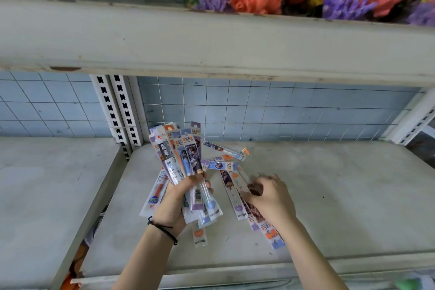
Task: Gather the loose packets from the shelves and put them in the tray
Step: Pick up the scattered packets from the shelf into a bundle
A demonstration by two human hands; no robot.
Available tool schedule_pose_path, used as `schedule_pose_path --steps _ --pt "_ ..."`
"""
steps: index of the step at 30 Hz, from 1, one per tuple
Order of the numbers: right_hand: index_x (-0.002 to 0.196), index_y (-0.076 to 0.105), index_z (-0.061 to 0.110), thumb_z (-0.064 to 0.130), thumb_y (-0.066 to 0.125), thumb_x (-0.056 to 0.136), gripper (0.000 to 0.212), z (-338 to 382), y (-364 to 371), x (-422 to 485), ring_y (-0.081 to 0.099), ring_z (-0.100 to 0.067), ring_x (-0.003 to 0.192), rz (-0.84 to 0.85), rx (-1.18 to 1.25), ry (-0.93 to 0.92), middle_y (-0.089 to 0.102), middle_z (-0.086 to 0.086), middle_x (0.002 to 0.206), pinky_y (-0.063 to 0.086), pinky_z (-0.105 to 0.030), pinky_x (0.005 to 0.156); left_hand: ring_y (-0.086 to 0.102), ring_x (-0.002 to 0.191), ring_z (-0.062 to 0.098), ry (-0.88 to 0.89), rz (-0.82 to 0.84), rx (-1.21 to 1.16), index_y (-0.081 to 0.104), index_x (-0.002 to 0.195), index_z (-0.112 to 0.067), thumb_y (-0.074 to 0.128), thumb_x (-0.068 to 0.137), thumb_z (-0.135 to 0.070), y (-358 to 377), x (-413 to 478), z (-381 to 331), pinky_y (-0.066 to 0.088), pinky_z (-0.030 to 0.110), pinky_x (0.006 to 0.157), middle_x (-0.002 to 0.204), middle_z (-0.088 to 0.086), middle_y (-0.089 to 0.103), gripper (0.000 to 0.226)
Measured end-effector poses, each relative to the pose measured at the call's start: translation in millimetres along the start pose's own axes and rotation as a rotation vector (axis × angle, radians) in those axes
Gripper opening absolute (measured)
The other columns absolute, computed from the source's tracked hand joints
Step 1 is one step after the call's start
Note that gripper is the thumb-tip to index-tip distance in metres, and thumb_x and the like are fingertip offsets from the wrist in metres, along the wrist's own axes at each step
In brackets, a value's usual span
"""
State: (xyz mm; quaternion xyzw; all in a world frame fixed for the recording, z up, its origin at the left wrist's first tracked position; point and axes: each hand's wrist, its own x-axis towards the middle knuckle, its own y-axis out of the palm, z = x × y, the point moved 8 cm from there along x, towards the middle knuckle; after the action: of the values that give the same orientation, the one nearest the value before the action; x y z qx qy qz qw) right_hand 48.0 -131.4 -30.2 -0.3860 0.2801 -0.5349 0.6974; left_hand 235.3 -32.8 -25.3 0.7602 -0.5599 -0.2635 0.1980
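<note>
On the shelf [306,195], the left hand [174,205] grips a fanned upright bundle of pen packets [183,160] while the right hand [270,195], palm down, pinches loose packets [237,195] lying flat.

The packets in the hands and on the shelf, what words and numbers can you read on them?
"GR": grey packet in the left hand's bunch.
Big white Chinese characters above it: too blurred to give surely.
"6": packet under the right hand.
Barcode digits: too small.
Orange headers, small codes at the packet ends, and the packets on the shelf: blurred.
</note>
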Motion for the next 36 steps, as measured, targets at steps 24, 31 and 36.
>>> schedule_pose_path --steps 24,31,36 --pt "0.081 0.066 0.005 0.004 0.069 0.075 0.007 26.7 -11.1 -7.4 0.067 -0.016 0.06 0.202 1.764 0.506 0.071 -0.01 0.074 0.053 -0.018 0.049 0.068 0.063 0.021 0.057 -0.016 0.09 0.066 0.094 -0.012 0.067 0.066 -0.011 5.1 -1.6 -4.2 0.056 0.034 0.057 0.073 0.007 0.071 0.027" --pt "0.097 0.065 0.004 -0.001 0.069 0.074 0.023 66.4 20.4 -28.8 0.072 -0.019 0.071 0.167 1.702 0.429 0.074 -0.014 0.089 0.057 -0.022 0.056 0.072 0.079 0.023 0.147 -0.083 0.072 0.064 0.103 -0.012 0.069 0.068 -0.015 5.3 -1.3 -9.7 0.056 0.037 0.07 0.087 0.006 0.075 0.036" --pt "0.099 0.068 0.009 0.003 0.069 0.078 0.022 78.4 36.4 -36.8 0.071 -0.012 0.068 0.071 1.72 0.432 0.075 -0.005 0.084 0.054 -0.019 0.056 0.071 0.082 0.033 0.175 -0.194 -0.066 0.06 0.112 -0.008 0.071 0.071 -0.013 -8.9 1.5 -8.5 0.056 0.039 0.064 0.098 0.018 0.07 0.042"
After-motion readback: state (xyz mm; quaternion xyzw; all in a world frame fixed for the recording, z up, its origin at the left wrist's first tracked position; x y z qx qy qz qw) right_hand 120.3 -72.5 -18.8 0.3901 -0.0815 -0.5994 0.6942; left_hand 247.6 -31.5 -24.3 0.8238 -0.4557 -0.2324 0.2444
